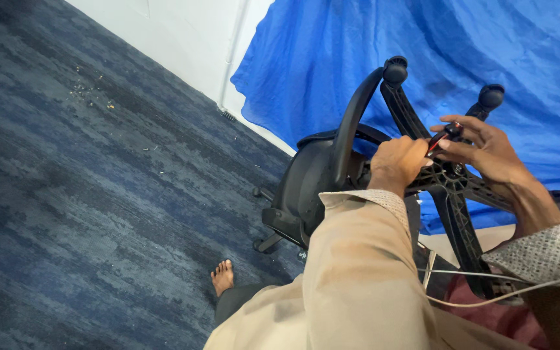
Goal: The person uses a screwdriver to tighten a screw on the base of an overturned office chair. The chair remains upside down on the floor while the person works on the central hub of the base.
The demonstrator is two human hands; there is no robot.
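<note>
- An upturned black office chair [306,188] lies on the blue carpet [85,194], its star base [452,178] raised toward the camera.
- The left hand [396,162] is closed around the hub of the base.
- The right hand [487,152] pinches a small red-and-black tool [442,137] above the hub.
- A blue sheet [422,58] hangs behind.

A dark blue patterned carpet [85,194] carries an overturned black office chair [312,188]. Left of the chair, small crumbs of debris [89,91] lie scattered. A bare foot [222,277] rests just below the chair.
</note>
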